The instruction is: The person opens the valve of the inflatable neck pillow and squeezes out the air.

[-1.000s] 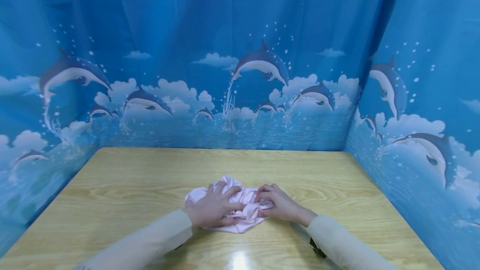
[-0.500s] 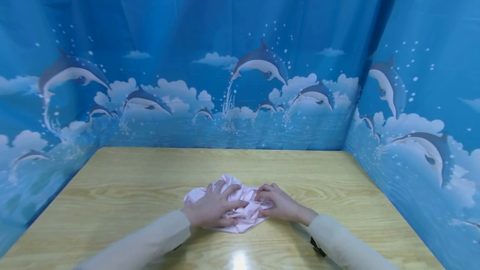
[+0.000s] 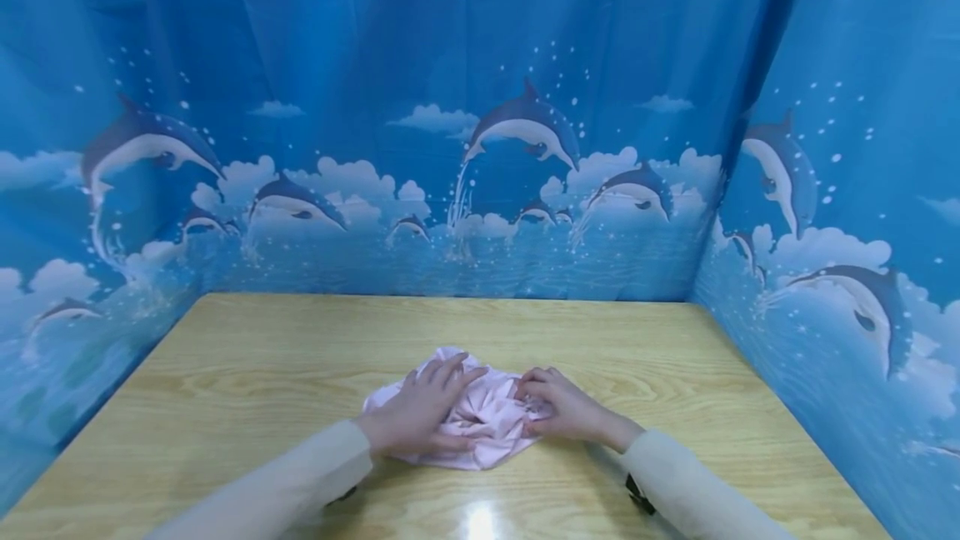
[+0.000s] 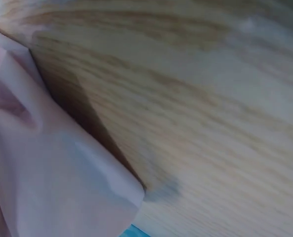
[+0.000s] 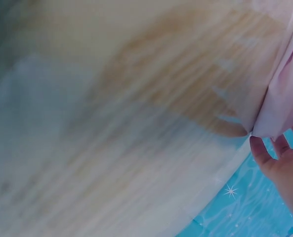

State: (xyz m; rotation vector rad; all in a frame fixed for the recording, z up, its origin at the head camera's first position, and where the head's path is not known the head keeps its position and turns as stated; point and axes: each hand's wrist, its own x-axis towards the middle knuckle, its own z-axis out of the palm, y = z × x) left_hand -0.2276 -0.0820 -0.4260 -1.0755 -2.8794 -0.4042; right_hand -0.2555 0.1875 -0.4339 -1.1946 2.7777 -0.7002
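A crumpled pale pink cloth (image 3: 495, 413) lies in folds near the middle of the table, its creases gathered toward the centre. My left hand (image 3: 414, 413) rests on its left part, fingers extended over the folds and thumb toward the near side. At the cloth's right edge, the curled fingers and thumb of my right hand (image 3: 566, 411) pinch the fabric. In the left wrist view the cloth (image 4: 62, 173) fills the lower left, one smooth flap reaching over the wood. The right wrist view has the right hand (image 5: 287, 170) at a hanging fold of the cloth (image 5: 282, 98).
The wood-grain table (image 3: 300, 348) extends around the cloth on every side. Blue curtains (image 3: 360, 65) printed with dolphins stand along its back and both sides. A small dark strap (image 3: 639, 494) shows under the right sleeve (image 3: 690, 482).
My left hand has drawn back slightly left, its fingers now closer together and pointing farther away, baring more of the cloth's swirled centre. The right hand has shifted very slightly right.
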